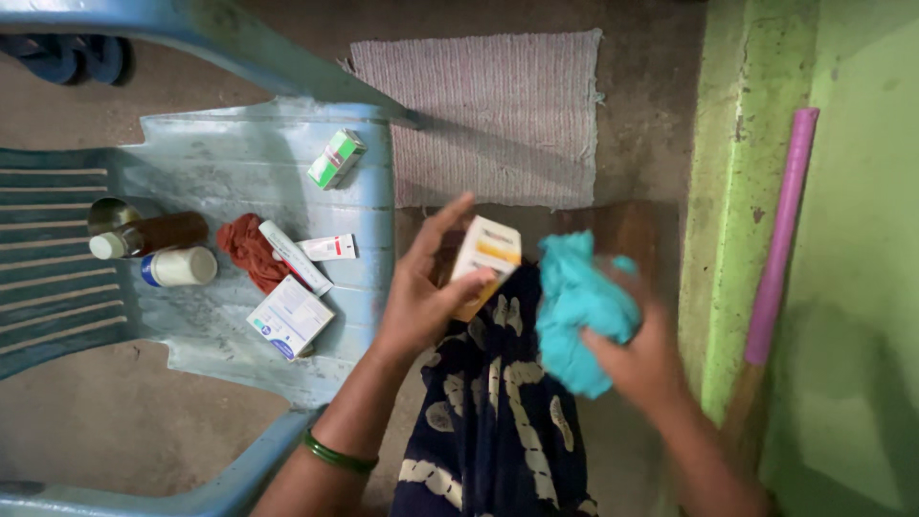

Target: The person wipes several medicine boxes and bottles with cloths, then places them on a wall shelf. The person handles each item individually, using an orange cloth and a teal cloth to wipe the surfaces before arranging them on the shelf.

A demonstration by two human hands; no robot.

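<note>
Apparently mid-wipe, the left hand (421, 287) grips a small white-and-orange carton (483, 260) over the lap while the right hand (639, 362), blurred, clutches a teal cloth (577, 311) just beside it. Other cartons, a tube (295, 257), bottles and a red rag (249, 249) lie untouched on the worn blue plastic chair (239, 163), above a dusty floor (115, 421), striped mat (498, 115) and green wall (852, 287).

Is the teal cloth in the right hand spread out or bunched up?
Bunched up: the teal cloth sits crumpled in folds in the right hand, no flat edges showing.
</note>
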